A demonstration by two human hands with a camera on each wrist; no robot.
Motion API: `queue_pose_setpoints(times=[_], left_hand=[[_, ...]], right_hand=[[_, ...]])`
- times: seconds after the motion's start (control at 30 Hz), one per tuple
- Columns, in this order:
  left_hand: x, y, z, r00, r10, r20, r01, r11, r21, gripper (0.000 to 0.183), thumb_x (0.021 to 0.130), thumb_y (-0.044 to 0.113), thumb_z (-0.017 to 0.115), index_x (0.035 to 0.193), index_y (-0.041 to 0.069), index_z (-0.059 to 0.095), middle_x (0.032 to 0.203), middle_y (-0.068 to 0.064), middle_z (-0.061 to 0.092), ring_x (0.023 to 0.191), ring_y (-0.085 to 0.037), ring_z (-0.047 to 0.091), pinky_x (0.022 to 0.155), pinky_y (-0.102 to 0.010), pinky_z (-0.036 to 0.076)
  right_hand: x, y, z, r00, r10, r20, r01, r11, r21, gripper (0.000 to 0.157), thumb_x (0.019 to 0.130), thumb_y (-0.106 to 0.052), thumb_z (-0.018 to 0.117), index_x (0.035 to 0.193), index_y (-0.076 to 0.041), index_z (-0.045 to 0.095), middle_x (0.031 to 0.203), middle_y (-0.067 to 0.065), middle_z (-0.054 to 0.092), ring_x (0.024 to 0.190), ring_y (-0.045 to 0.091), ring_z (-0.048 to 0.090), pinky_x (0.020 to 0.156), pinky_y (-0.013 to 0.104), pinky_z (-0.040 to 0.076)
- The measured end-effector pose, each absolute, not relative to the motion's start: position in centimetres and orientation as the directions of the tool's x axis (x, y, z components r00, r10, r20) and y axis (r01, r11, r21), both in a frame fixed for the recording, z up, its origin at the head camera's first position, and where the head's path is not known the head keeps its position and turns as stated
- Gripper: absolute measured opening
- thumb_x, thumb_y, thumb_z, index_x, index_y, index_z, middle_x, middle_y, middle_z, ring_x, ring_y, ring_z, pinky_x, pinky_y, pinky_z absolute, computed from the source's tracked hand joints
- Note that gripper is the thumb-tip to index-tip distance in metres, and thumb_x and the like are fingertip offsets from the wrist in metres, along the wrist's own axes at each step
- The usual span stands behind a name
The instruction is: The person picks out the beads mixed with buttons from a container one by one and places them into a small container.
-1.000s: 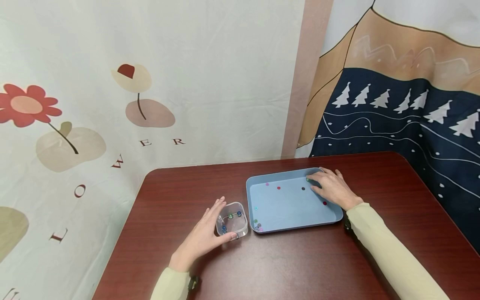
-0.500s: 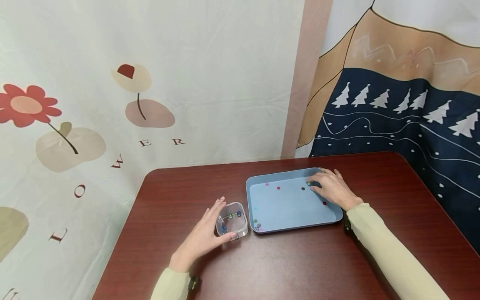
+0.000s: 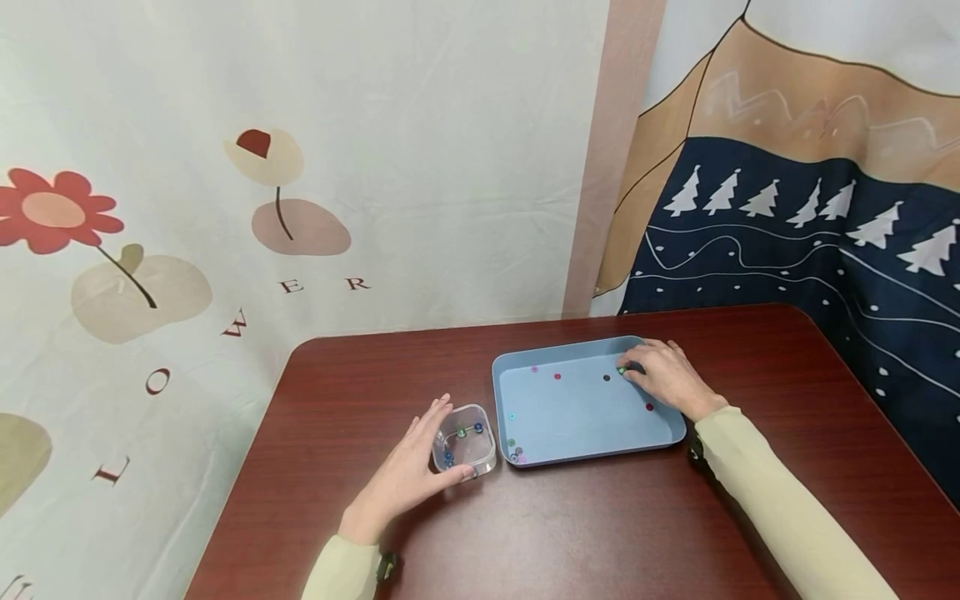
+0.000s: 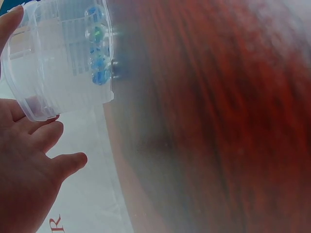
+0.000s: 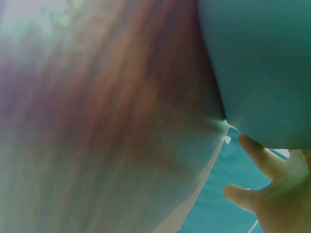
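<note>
My left hand [image 3: 405,467] holds a small clear plastic box [image 3: 487,454], thumb on the near side and fingers along the far left side. Several blue and green glassy balls [image 4: 98,62] lie at the bottom of the box. My right hand [image 3: 667,379] is over the far right corner of a shallow blue tray [image 3: 577,417]. Its thumb and index fingertip pinch a small green ball [image 3: 622,370], partly hidden by the fingers. In the right wrist view, the tray wall [image 5: 262,73] hides those fingertips.
Small round coloured pieces lie about the tray: a red one [image 3: 557,377], a black one [image 3: 607,378], a dark red one [image 3: 649,407] beside the right hand, and several at the near left corner. Box and tray stand close together on a reddish-brown table [image 3: 570,525], with a curtain behind.
The right fingertips have drawn the green ball slightly nearer and to the right from the tray's far side, closing in on it. The left hand and box have stayed still.
</note>
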State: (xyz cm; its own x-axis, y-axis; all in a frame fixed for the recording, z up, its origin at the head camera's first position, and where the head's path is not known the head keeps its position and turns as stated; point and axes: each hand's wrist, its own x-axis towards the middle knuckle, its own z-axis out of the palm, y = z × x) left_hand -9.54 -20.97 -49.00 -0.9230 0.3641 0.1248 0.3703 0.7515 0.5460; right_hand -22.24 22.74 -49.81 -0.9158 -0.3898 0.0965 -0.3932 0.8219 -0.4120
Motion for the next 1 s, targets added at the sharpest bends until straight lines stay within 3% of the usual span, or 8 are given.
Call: queue_pose_setpoints(times=[0.4, 1.0], left_hand=[[-9.6, -21.0, -49.0, -0.923, 0.365, 0.119, 0.368, 0.751, 0.548, 0.098, 0.085, 0.053, 0.082, 0.159, 0.006, 0.038, 0.169, -0.007, 0.029, 0.157, -0.026, 0.022, 0.125, -0.056, 0.021], [-9.6, -21.1, -49.1, -0.922, 0.367, 0.122, 0.371, 0.750, 0.548, 0.099, 0.085, 0.056, 0.080, 0.159, 0.005, 0.038, 0.169, -0.009, 0.030, 0.156, -0.029, 0.024, 0.124, -0.056, 0.022]], right_hand=[[-21.4, 23.3, -49.1, -0.918, -0.346, 0.195, -0.398, 0.802, -0.445, 0.018, 0.097, -0.010, 0.072, 0.114, -0.006, 0.076, 0.131, 0.022, 0.067, 0.142, 0.045, 0.043, 0.113, 0.074, 0.030], [-19.5, 21.9, -46.4, -0.881, -0.318, 0.351, -0.464, 0.729, -0.503, 0.020, 0.095, -0.006, 0.074, 0.115, -0.006, 0.076, 0.127, 0.018, 0.070, 0.142, 0.042, 0.044, 0.112, 0.072, 0.031]])
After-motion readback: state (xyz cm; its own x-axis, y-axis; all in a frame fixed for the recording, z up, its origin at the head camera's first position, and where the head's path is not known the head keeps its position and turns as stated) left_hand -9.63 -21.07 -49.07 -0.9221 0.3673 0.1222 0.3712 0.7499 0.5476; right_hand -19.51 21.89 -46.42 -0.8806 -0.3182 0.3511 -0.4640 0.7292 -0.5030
